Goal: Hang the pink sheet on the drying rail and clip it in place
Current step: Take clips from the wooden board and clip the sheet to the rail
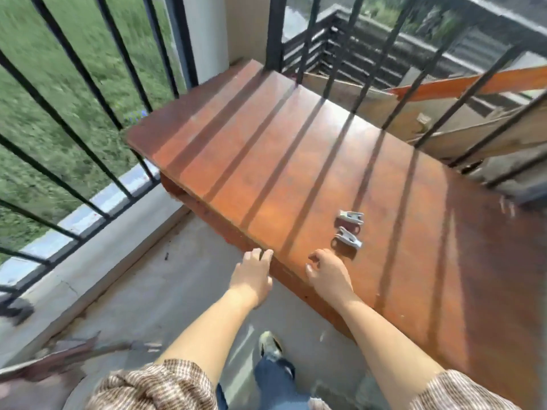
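Observation:
Two silver metal clips lie on the reddish-brown wooden table (266, 149), one clip (351, 217) just behind the other clip (347, 238). My right hand (328, 272) hovers over the table's near edge, a short way in front of the nearer clip, fingers loosely curled and holding nothing. My left hand (254, 275) is at the table's front edge, fingertips touching or just above it, empty with fingers apart. No pink sheet is in view. The whole view is motion-blurred.
A black metal balcony railing (97, 93) runs along the left and behind the table, with grass beyond. Wooden boards (444, 125) are stacked behind the railing at the right. Concrete floor (148, 291) lies below, with my shoe (270, 347) on it.

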A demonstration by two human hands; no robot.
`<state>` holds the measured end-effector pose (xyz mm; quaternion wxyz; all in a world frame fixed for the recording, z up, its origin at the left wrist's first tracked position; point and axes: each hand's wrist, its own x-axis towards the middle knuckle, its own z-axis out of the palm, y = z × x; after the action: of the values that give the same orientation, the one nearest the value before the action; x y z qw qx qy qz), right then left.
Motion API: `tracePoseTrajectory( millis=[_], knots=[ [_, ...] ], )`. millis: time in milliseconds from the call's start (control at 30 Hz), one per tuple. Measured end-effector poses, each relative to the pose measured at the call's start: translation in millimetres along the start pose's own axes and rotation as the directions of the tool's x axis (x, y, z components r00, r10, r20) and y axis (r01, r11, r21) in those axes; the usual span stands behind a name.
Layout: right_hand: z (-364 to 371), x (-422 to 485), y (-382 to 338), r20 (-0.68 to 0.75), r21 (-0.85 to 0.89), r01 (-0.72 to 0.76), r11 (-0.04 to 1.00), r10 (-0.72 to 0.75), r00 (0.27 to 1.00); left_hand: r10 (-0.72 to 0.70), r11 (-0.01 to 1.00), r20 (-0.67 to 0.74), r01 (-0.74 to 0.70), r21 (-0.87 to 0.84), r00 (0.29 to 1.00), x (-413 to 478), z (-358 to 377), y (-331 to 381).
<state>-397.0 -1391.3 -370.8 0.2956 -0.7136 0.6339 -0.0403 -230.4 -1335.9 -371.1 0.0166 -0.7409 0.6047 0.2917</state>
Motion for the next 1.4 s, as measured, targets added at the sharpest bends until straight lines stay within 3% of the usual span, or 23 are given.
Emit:
tracePoseTrajectory(
  millis=[167, 367, 733, 867, 1000, 1167, 1400],
  knots=[
    [-49, 30, 56, -0.066, -0.028, -0.092, 0.995, 0.090, 0.994, 0.076, 0.997, -0.016, -0.076, 0.009, 0.997, 37, 26, 64],
    [-62, 69, 89, 0.011, -0.141, -0.092, 0.986, 0.094, 0.995, -0.056, 0.996, 0.132, 0.045, 0.083, 0.990, 68, 34, 83],
    [-47, 93, 79, 0.064, -0.260, -0.054, 0.964, 0.073, 0.995, -0.142, 0.983, 0.228, 0.110, 0.150, 0.963, 75, 31, 76],
    [-47, 89, 64, 0.140, -0.218, 0.022, 0.976, 0.009, 0.990, -0.140, 0.990, 0.303, 0.128, 0.061, 0.943, 74, 10, 68],
    [-36, 86, 19, 0.234, -0.124, 0.097, 0.988, -0.066, 0.970, -0.174, 0.983, 0.157, 0.180, -0.023, 0.972, 37, -5, 43],
    [0, 58, -73, 0.318, -0.066, 0.280, 0.958, -0.246, 0.916, -0.371, 0.920, 0.021, 0.370, -0.130, 0.928, -32, -29, -23],
    [73, -39, -206, 0.417, -0.008, 0.578, 0.816, -0.522, 0.744, -0.613, 0.761, -0.128, 0.540, -0.359, 0.780, -168, -45, -125]
  ],
)
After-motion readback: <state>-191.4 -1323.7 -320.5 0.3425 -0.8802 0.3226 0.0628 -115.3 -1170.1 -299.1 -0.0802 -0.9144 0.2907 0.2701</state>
